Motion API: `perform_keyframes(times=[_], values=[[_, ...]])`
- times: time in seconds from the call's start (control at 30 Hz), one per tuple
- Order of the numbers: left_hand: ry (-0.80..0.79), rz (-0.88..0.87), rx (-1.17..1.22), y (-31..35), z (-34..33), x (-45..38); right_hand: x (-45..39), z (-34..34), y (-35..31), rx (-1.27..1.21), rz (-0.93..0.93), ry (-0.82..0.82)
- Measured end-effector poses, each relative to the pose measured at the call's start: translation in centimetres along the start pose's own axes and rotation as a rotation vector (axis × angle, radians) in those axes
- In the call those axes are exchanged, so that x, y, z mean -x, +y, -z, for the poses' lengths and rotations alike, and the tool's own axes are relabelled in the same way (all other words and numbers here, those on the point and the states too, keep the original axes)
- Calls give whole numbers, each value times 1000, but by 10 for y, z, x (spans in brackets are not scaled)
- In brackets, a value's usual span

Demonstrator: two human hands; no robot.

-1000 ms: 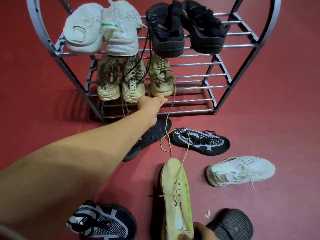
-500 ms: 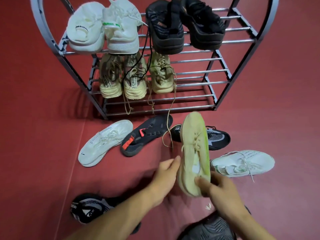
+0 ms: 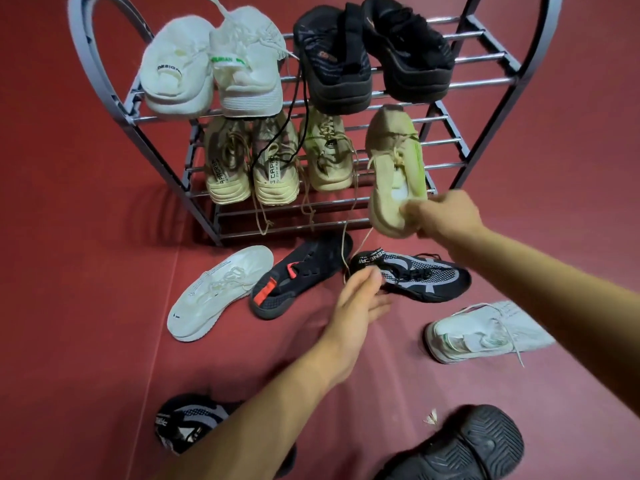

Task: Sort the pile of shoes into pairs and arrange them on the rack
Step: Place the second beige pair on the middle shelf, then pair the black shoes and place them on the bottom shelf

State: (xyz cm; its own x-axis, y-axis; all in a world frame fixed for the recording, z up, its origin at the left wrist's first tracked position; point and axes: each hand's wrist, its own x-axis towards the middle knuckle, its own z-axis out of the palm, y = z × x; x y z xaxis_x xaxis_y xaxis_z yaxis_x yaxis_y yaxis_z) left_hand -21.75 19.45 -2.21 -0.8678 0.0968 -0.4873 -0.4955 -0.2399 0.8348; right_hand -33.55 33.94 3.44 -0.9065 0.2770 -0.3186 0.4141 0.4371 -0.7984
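Your right hand (image 3: pixel 440 216) grips the heel of the beige knit sneaker with lime stripe (image 3: pixel 394 174), toe already over the grey metal rack (image 3: pixel 446 164)'s middle shelf beside its mate (image 3: pixel 325 157); left hand (image 3: pixel 360 299) hangs relaxed, holding nothing; watch that dangling lace (image 3: pixel 356 247); it could snag a bar and drag the shoe off.

I saw two bare forearms, no sleeve, watch or ring on either; the left hand (image 3: pixel 358 299) and right hand (image 3: pixel 445 214) wore no gloves.
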Motion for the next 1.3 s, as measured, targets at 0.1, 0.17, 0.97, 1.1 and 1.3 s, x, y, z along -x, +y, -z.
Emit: perform_keyframes(times=[0.1, 0.17, 0.97, 1.1, 1.3], values=[[7, 32, 5, -22, 14, 13, -32, -9, -36, 29, -8, 25], [-7, 52, 5, -38, 25, 24, -53, -16, -53, 8, -9, 44], [301, -7, -431, -117, 119, 68, -6, -18, 59, -14, 167, 219], [555, -172, -1159, -113, 179, 82, 60, -24, 119, 106, 254, 94], [728, 201, -1438, -109, 231, 92, 85, -26, 178, 587, 205, 14]])
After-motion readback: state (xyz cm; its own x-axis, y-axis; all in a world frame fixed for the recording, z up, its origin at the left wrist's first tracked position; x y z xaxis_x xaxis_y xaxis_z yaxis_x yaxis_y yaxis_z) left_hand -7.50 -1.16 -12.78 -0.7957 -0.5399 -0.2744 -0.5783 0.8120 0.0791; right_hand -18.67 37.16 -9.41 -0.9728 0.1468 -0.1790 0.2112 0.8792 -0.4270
